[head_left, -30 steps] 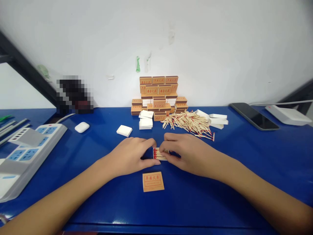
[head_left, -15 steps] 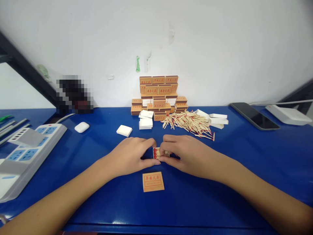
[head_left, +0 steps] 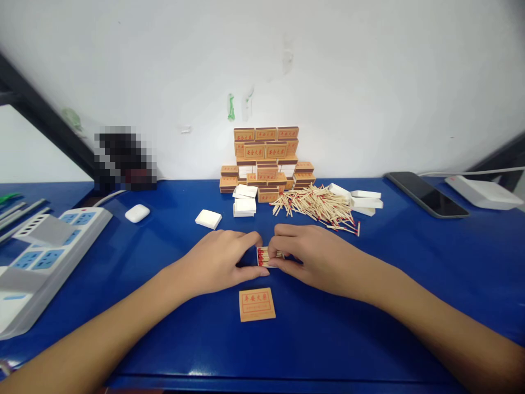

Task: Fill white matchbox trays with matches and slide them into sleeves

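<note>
A small white matchbox tray (head_left: 258, 257) lies on the blue table between my hands, filled with red-tipped matches (head_left: 263, 256). My left hand (head_left: 223, 260) is closed around the tray's left end, index finger at the far side and thumb at the near side. Over the tray's right part, my right hand (head_left: 307, 254) is curled, with index finger and thumb close together on the matches and near edge. Its fingers hide much of that end. Nearer to me lies a flat orange matchbox sleeve (head_left: 257, 305) with red print.
Behind the hands are a loose heap of matches (head_left: 318, 205), white trays (head_left: 245, 207) and stacked matchboxes (head_left: 266, 164) against the wall. A power strip (head_left: 53, 262) and white earbud case (head_left: 137, 213) are on the left, a phone (head_left: 426, 194) on the right.
My right hand's thumb and fingertips have shifted slightly over the tray, showing a little more of its near edge. My left hand and the tray have stayed in place.
</note>
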Action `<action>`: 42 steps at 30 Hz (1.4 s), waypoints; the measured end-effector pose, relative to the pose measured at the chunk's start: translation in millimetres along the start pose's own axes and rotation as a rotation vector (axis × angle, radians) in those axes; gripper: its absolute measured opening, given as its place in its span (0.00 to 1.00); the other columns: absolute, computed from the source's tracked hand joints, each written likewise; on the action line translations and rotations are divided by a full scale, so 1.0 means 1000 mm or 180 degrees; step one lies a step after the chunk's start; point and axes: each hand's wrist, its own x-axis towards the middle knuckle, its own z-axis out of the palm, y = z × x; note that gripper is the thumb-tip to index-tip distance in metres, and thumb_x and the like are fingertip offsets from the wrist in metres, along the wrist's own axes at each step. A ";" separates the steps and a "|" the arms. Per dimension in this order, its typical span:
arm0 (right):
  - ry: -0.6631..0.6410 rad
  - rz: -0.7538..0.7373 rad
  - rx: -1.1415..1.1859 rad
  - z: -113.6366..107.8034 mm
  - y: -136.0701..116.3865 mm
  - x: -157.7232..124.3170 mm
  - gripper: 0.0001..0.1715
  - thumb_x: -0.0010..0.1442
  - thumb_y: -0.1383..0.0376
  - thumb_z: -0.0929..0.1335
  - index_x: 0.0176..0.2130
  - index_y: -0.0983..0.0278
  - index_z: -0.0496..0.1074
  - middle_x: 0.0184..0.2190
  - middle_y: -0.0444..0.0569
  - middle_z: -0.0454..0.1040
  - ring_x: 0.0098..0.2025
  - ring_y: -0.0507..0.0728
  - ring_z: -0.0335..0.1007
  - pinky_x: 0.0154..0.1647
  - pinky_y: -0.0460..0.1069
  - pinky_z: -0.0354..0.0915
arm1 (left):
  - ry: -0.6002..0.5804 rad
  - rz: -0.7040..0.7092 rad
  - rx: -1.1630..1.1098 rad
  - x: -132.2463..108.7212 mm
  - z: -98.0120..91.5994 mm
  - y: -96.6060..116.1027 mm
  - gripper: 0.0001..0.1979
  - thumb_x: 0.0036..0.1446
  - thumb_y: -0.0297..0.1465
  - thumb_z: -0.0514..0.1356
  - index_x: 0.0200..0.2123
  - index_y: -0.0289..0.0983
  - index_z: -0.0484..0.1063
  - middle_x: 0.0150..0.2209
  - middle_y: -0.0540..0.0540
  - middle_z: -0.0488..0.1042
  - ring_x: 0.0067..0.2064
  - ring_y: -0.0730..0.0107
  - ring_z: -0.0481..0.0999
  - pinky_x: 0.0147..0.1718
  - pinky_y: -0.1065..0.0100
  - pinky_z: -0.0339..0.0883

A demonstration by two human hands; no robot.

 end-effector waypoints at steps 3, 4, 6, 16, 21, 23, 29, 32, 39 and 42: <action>0.0026 -0.0026 -0.0069 0.000 0.001 -0.001 0.11 0.73 0.64 0.67 0.38 0.63 0.75 0.34 0.44 0.70 0.31 0.51 0.66 0.33 0.49 0.57 | 0.0013 0.0014 -0.0004 0.000 0.000 0.000 0.19 0.66 0.48 0.64 0.48 0.39 0.72 0.27 0.53 0.70 0.26 0.68 0.70 0.25 0.67 0.54; 0.0026 -0.0034 -0.0087 0.001 0.002 -0.001 0.10 0.73 0.64 0.67 0.38 0.63 0.75 0.34 0.44 0.70 0.31 0.51 0.66 0.33 0.49 0.57 | 0.0023 0.0019 -0.0005 0.000 0.000 0.000 0.19 0.66 0.48 0.64 0.48 0.39 0.72 0.27 0.53 0.70 0.26 0.68 0.70 0.25 0.67 0.54; 0.0027 -0.0067 -0.0127 0.001 0.003 -0.001 0.10 0.73 0.64 0.67 0.38 0.63 0.75 0.35 0.44 0.70 0.31 0.51 0.66 0.33 0.49 0.57 | 0.0054 0.0036 -0.0001 0.000 0.001 0.000 0.19 0.67 0.48 0.64 0.47 0.39 0.72 0.27 0.53 0.70 0.26 0.69 0.70 0.24 0.67 0.54; 0.0091 -0.0154 -0.0275 0.000 0.005 -0.001 0.11 0.74 0.63 0.67 0.39 0.63 0.76 0.35 0.45 0.70 0.32 0.52 0.67 0.33 0.48 0.57 | 0.0017 0.0019 0.0010 0.000 0.001 0.000 0.19 0.67 0.49 0.63 0.48 0.40 0.72 0.27 0.53 0.70 0.26 0.67 0.71 0.25 0.67 0.54; 0.0049 -0.0130 -0.0354 -0.001 0.004 0.000 0.10 0.73 0.65 0.67 0.38 0.63 0.75 0.35 0.45 0.70 0.30 0.51 0.66 0.31 0.48 0.56 | 0.0067 0.0055 0.0007 0.000 0.001 -0.001 0.20 0.67 0.49 0.63 0.48 0.39 0.72 0.27 0.53 0.70 0.26 0.68 0.71 0.25 0.67 0.55; 0.0054 -0.0125 -0.0361 0.000 0.003 0.000 0.11 0.73 0.64 0.67 0.38 0.63 0.76 0.34 0.45 0.70 0.30 0.51 0.66 0.31 0.48 0.56 | 0.0072 0.0052 -0.0001 0.000 0.001 -0.001 0.20 0.67 0.50 0.63 0.48 0.39 0.72 0.27 0.53 0.70 0.26 0.68 0.71 0.25 0.66 0.55; 0.0093 -0.0166 -0.0355 0.001 0.004 -0.001 0.11 0.74 0.63 0.67 0.39 0.63 0.76 0.35 0.45 0.71 0.31 0.52 0.66 0.33 0.49 0.57 | 0.0022 0.0006 0.0017 0.000 0.002 0.000 0.20 0.67 0.50 0.63 0.48 0.39 0.72 0.28 0.53 0.71 0.27 0.67 0.71 0.25 0.66 0.54; 0.0077 -0.0156 -0.0363 0.001 0.004 -0.001 0.10 0.73 0.64 0.67 0.39 0.63 0.76 0.35 0.45 0.71 0.31 0.52 0.66 0.32 0.49 0.56 | 0.0014 -0.0005 0.0018 0.000 0.001 0.000 0.19 0.66 0.49 0.64 0.48 0.40 0.72 0.27 0.53 0.71 0.26 0.67 0.70 0.25 0.67 0.54; 0.0026 -0.0052 -0.0376 0.001 0.004 -0.002 0.10 0.73 0.65 0.67 0.39 0.64 0.76 0.36 0.46 0.72 0.32 0.53 0.67 0.33 0.49 0.57 | 0.0014 -0.0012 -0.0003 0.000 0.000 0.001 0.20 0.67 0.50 0.63 0.48 0.39 0.72 0.27 0.53 0.71 0.26 0.67 0.70 0.26 0.66 0.53; 0.0008 -0.0005 -0.0361 0.001 0.004 -0.002 0.10 0.73 0.65 0.67 0.39 0.64 0.76 0.36 0.47 0.73 0.33 0.53 0.68 0.33 0.49 0.57 | 0.0008 -0.0019 -0.0001 0.000 0.000 0.000 0.20 0.67 0.50 0.64 0.47 0.39 0.72 0.27 0.53 0.71 0.27 0.67 0.70 0.26 0.67 0.53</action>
